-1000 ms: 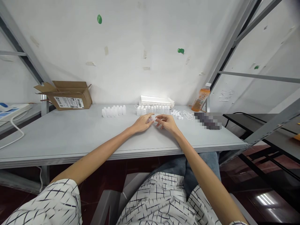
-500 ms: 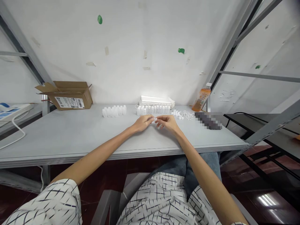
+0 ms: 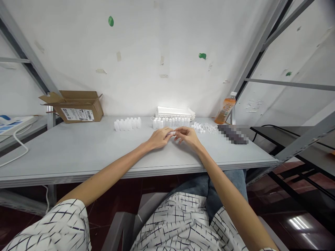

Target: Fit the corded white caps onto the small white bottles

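Observation:
My left hand [image 3: 159, 138] and my right hand [image 3: 187, 136] meet over the middle of the grey table [image 3: 78, 153]. Their fingertips pinch a tiny white piece [image 3: 172, 132] between them, too small to name surely. Just behind the hands stands a row of small white bottles [image 3: 171, 122]. A second cluster of white bottles [image 3: 127, 123] stands to the left. A heap of small white caps [image 3: 202, 128] lies right of my right hand.
A stack of white trays [image 3: 175, 112] rests against the wall. An open cardboard box [image 3: 74, 105] sits at the back left, an orange drink bottle [image 3: 224, 108] at the back right. Metal rack struts [image 3: 259, 45] slant on the right. A white cable [image 3: 15, 146] hangs at the left.
The two hands have closed together; the fingertips that were slightly apart a second ago now pinch the small white piece between them. Nothing else moved.

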Demonstrator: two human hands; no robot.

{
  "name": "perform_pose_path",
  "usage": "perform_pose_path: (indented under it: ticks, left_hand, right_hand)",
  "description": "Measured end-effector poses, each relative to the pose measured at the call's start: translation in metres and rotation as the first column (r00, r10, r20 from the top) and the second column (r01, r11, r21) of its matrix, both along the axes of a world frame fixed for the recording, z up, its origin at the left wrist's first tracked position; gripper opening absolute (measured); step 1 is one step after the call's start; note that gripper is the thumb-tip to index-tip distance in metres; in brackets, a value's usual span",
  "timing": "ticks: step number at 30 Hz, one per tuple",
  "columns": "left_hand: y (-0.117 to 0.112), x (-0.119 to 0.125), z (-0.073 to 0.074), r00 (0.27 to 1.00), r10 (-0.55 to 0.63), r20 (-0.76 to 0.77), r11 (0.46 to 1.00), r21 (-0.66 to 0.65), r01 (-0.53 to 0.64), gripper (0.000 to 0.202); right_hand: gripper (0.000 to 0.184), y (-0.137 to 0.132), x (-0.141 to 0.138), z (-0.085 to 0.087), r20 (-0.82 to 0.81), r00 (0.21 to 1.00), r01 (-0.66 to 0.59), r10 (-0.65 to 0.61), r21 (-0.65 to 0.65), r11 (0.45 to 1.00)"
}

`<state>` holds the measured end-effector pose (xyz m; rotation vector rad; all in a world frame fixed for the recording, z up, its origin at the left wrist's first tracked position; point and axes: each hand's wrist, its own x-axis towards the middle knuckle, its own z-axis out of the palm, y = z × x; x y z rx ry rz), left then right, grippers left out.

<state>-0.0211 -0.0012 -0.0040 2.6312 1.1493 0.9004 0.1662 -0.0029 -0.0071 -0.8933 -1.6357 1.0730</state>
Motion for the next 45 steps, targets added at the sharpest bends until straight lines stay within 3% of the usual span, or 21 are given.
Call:
perform_pose_path:
  ticks: [6, 16, 23, 45]
  left_hand:
    - [0.0007, -0.0004, -0.0011, 0.999, -0.008, 0.031, 1.000, 0.028, 0.007, 0.030]
    - [0.0041, 0.0018, -0.0009, 0.986, 0.045, 0.160, 0.995, -0.091, -0.031, 0.037]
    - [0.0045, -0.0017, 0.0002, 0.991, -0.018, 0.134, 1.000, -0.021, 0.021, 0.032]
    - [0.0014, -0.0017, -0.0048, 1.000, -0.018, 0.014, 0.989, 0.149, 0.015, 0.028]
  right_hand:
    - [0.035, -0.0001, 0.0000, 0.0012, -0.009, 1.000, 0.000, 0.000, -0.004, 1.000]
    - [0.030, 0.0019, -0.0014, -0.0020, -0.009, 0.997, 0.075, -0.075, 0.047, 0.996]
    - [0.037, 0.0024, -0.0006, -0.0036, 0.007, 1.000, 0.024, -0.024, 0.034, 0.999]
    - [0.037, -0.0029, -0.0015, 0.0033, -0.042, 0.999, -0.034, 0.033, -0.043, 0.998]
